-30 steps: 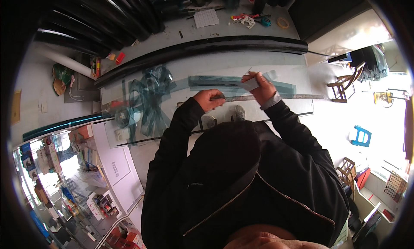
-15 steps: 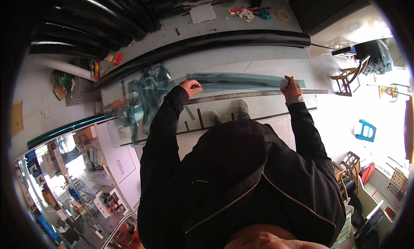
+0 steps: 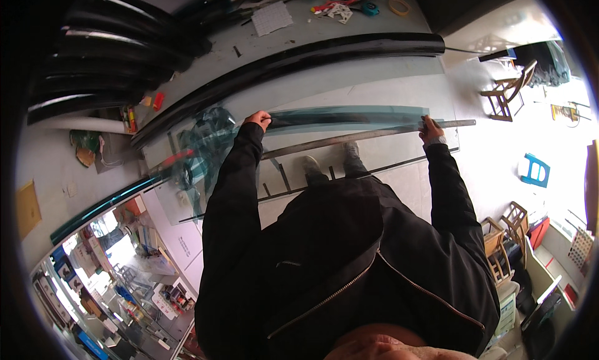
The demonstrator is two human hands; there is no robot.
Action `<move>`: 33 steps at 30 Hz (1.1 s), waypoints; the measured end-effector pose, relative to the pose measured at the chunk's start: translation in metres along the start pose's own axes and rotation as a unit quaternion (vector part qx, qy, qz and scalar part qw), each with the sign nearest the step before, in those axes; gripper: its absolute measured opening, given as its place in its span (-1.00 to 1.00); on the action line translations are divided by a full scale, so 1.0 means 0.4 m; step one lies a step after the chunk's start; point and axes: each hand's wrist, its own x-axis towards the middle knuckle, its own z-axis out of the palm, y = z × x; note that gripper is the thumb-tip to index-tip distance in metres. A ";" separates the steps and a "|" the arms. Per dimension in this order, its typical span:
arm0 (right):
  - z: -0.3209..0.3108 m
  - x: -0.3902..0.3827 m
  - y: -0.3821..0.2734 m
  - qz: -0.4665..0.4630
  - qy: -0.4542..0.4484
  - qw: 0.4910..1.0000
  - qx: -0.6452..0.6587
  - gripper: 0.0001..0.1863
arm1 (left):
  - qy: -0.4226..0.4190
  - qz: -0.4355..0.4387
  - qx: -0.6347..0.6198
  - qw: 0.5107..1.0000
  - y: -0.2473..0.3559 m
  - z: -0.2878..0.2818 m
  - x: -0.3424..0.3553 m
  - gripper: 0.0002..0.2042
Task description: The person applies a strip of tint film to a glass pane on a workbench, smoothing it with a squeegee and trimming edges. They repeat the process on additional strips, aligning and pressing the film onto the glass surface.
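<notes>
A long strip of blue-green tinted film (image 3: 349, 118) stretches sideways over the glass tabletop (image 3: 387, 82). My left hand (image 3: 257, 120) is closed on its left end, fingertips pinched together. At the opposite end my right hand (image 3: 430, 130) grips the film between thumb and fingers. Just on my side of the strip lies a long metal ruler (image 3: 349, 137), its right end reaching past my right hand. Left of my left hand, a crumpled heap of the same tinted film (image 3: 209, 126) rests on the glass.
A long black film roll (image 3: 299, 59) lies across the table beyond the strip. Several dark rolls (image 3: 118, 54) are stacked at the far left. A white gridded card (image 3: 272, 19), a teal tape measure (image 3: 370, 9) and a tape ring (image 3: 399, 7) sit at the back. Wooden chairs (image 3: 501, 98) stand right.
My left hand has moved onto the strip's left end and my right hand onto its right end. The strip now looks wider and more spread. The whole view has shifted slightly.
</notes>
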 end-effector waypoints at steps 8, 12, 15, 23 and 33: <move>-0.051 0.102 0.019 -0.027 0.092 0.980 -0.174 -0.61 | 0.019 -0.078 0.111 0.991 0.005 0.058 0.057 -0.73; -0.096 0.159 0.034 -0.051 0.116 0.943 -0.309 -0.55 | 0.005 -0.105 0.113 0.988 0.010 0.069 0.069 -0.72; -0.115 0.188 0.045 -0.125 0.180 0.875 -0.432 -0.49 | -0.003 -0.120 0.106 0.987 0.006 0.085 0.076 -0.70; -0.195 0.172 0.072 -0.277 0.270 0.725 -0.569 -0.42 | 0.068 -0.100 0.170 0.978 0.007 0.076 0.036 -0.56; 0.000 -0.011 0.074 -0.448 0.073 0.696 -0.556 -0.62 | 0.272 -0.218 0.204 0.915 -0.144 -0.076 -0.240 -0.76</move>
